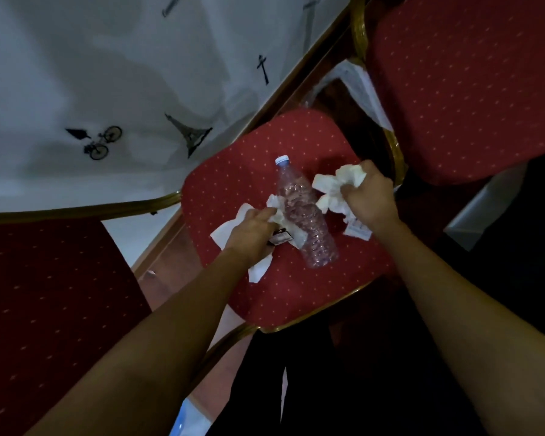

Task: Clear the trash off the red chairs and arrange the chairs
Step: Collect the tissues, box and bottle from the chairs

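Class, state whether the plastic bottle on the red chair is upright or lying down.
Lying down: the plastic bottle rests lengthwise on the red chair, cap pointing away.

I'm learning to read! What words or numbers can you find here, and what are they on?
No text can be read here.
Tablecloth: dark writing at its top edge, too blurred; the rest is pictures.
Small dark packet by the left hand: label too small.
Paper scrap under the right hand: print too blurred.
Bottle: no label visible.
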